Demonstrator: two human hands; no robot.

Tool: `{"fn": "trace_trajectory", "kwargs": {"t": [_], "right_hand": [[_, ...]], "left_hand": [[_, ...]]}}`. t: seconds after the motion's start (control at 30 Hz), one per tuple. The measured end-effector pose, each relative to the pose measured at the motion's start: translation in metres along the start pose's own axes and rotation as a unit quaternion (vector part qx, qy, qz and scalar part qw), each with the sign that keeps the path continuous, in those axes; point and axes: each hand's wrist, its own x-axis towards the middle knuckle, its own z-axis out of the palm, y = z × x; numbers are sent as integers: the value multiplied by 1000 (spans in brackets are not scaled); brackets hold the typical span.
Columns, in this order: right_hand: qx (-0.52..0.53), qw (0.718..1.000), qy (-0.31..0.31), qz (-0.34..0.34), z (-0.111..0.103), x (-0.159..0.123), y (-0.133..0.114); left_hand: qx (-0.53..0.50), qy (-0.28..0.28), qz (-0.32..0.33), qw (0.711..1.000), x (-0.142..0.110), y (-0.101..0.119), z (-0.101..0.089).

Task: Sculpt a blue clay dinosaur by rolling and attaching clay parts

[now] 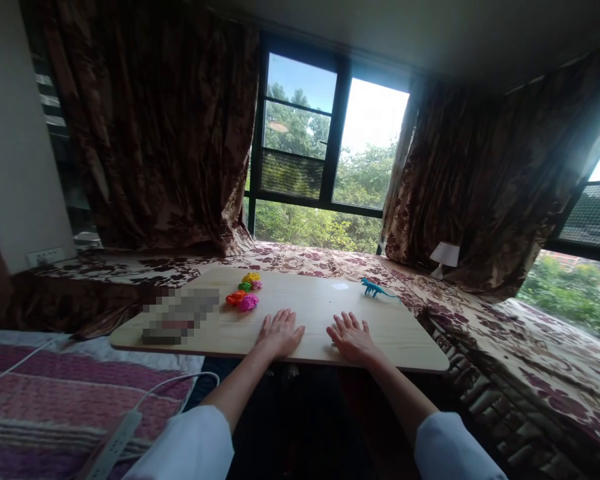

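Note:
My left hand [281, 332] lies palm down on the pale wooden tabletop [313, 300], fingers stretched out and holding nothing. My right hand [353, 338] rests the same way a little to the right, its fingers apart. Ahead of the left hand sits a group of small bright lumps, perhaps modelling clay: a pink lump [249, 303], an orange lump [235, 297], a green lump [245, 287] and a yellow lump [251, 277]. Beyond my right hand a blue toy dinosaur [373, 288] stands near the table's far right edge.
A blurred-out object [183, 317] lies at the table's left. A white power strip [113, 443] with a cable is on the striped bedding [40, 393] at lower left. A small white lamp [445, 255] stands on the flower-patterned window seat [505, 347]. Patterned curtains [165, 133] flank the window.

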Motion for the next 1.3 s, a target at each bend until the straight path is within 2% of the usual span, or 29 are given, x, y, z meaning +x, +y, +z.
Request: {"fn": "trace_trajectory", "kwargs": {"t": [0.17,0.27,0.37,0.53,0.63,0.73,0.9,1.0,1.1,1.3], "right_hand": [[10,999,-23,39,-8,35,2],[11,998,-30,52,-10,40,2],[6,999,-18,29,-8,25,-2],[-1,1000,12,-25,-1,-21,-9],[-1,999,20,-36,2,-32,-10],[3,1000,12,-24,1,-18,-8],[8,1000,-15,18,-6,27,-2],[12,999,-21,31,-7,39,-1],[7,1000,-11,8,-3,30,-3],[-5,999,13,-47,2,-20,-10]], "left_hand": [[8,-1,-4,1000,-1,0,0],[9,-3,-7,1000,-2,1,-1],[7,-4,-8,1000,-2,1,-2],[1,-2,-5,1000,-2,1,-4],[2,-1,-5,1000,-2,2,-3],[7,-2,-7,1000,-2,2,-3],[10,-2,-6,1000,0,0,0],[8,0,-2,1000,0,-1,2],[1,3,-2,1000,0,-3,3],[-12,8,-2,1000,-1,-2,1]]}}
